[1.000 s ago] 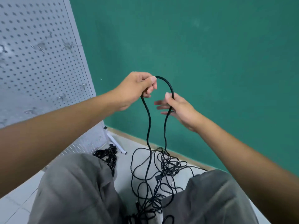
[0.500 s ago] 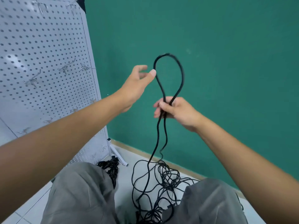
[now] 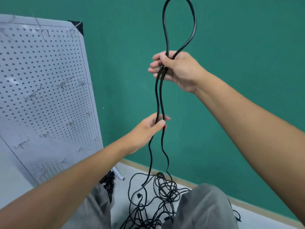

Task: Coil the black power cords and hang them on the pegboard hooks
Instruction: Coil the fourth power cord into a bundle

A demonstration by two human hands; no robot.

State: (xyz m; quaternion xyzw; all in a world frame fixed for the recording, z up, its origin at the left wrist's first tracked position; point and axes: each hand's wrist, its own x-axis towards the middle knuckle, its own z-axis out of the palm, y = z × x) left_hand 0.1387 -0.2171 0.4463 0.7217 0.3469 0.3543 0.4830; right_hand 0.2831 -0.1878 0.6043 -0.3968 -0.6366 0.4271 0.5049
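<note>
High against the green wall, my right hand (image 3: 179,70) now grips a raised loop of black power cord (image 3: 179,22); my left hand (image 3: 148,129) has dropped to pinch both strands below. Coiling has begun; the tangle (image 3: 165,192) stays floored.

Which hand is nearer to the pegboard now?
Left. The left hand grips the cord low, just right of the pegboard; the right hand holds it higher, farther right.

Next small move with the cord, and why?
Probably bring the left hand up to the right hand to add another loop: the right grips only one loop of the black cord, the left pinches both strands below, and most cord lies tangled on the floor.
</note>
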